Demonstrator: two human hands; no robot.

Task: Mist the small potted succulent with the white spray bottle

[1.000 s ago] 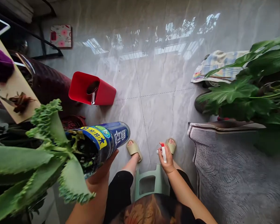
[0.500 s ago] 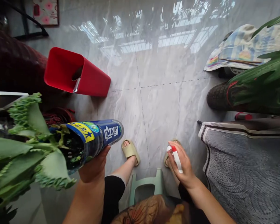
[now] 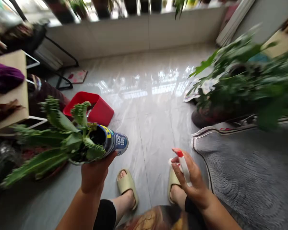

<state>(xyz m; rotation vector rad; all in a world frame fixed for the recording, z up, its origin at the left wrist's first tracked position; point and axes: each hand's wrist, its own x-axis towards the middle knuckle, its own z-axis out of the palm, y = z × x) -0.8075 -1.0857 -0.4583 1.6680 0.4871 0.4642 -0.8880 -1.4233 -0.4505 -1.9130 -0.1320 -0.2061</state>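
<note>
My left hand (image 3: pixel 94 174) grips a blue cut-off bottle (image 3: pixel 112 142) used as a planter, tilted to the left. A green succulent (image 3: pixel 55 140) with toothed leaves spills out of its mouth. My right hand (image 3: pixel 193 180) holds a small white spray bottle with a red tip (image 3: pixel 183 166), low over my right foot. Both feet wear beige slippers (image 3: pixel 127 185) on the glossy grey tile floor.
A red square pot (image 3: pixel 98 110) lies on its side behind the plant. A grey rug (image 3: pixel 249 179) covers the floor on the right, with a large leafy potted plant (image 3: pixel 242 80) behind it. A wooden shelf (image 3: pixel 12 92) with a purple cloth stands at left.
The view has tilted up, showing the far wall and windowsill. The green stool is out of sight. My left hand has moved the planter lower and further from the camera.
</note>
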